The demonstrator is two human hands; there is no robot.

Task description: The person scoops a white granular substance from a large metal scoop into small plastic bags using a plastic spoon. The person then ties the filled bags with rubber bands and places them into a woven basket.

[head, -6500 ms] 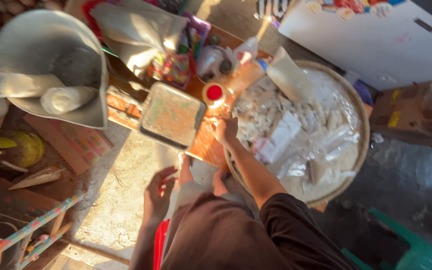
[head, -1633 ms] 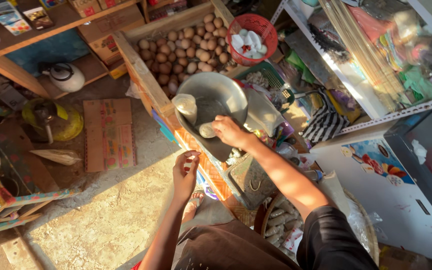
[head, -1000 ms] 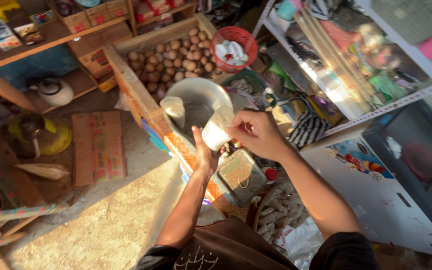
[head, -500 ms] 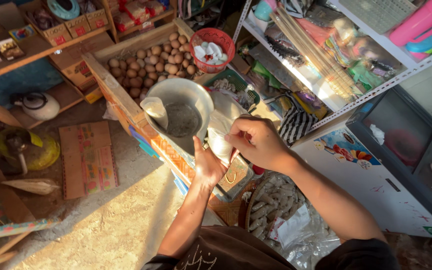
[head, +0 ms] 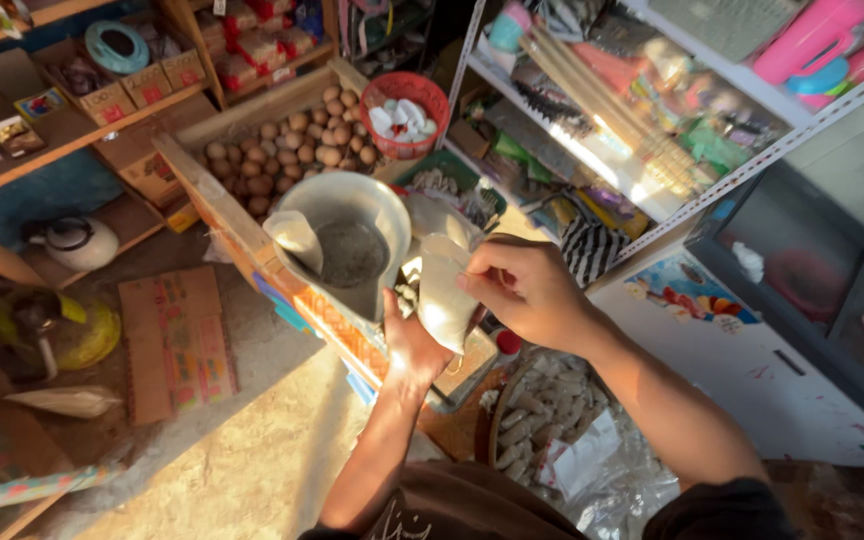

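Both hands, the left hand [head: 414, 340] below and the right hand [head: 524, 290] on top, pinch the small white plastic bag [head: 445, 295], already filled, just beside the round grey metal pan [head: 388, 215]; its top looks not yet tied.

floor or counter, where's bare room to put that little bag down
Bare concrete floor lies open left of the left hand, below the flattened cardboard. The metal scale pan has room beside the bag in it. The egg crate, shelves and the basket of packets are crowded. Both hands hold the small white bag.

A red basket [head: 407, 112] holds white pieces beside brown eggs [head: 287, 150] and a grey metal pan [head: 347, 240].
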